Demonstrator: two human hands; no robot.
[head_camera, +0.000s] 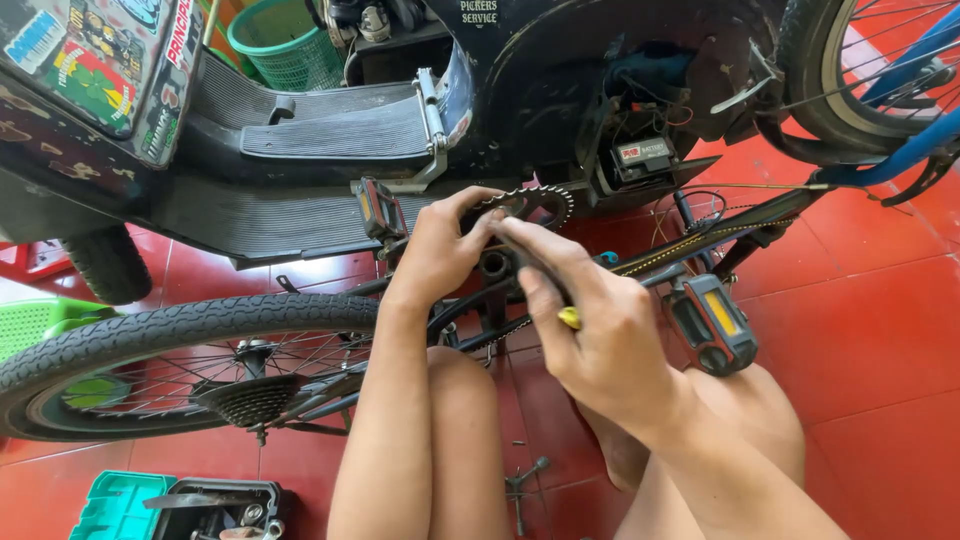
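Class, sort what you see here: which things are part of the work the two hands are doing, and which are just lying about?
In the work:
left hand
right hand
chainring
yellow-handled tool
chain
pedal

Lying about:
green basket
toolbox
scooter footboard

Two bare forearms, no sleeves, no gloves, no watch or rings. Left hand (435, 250) and right hand (600, 340) with short nails on the fingers (540, 240). Bare knees below, no clothing visible.
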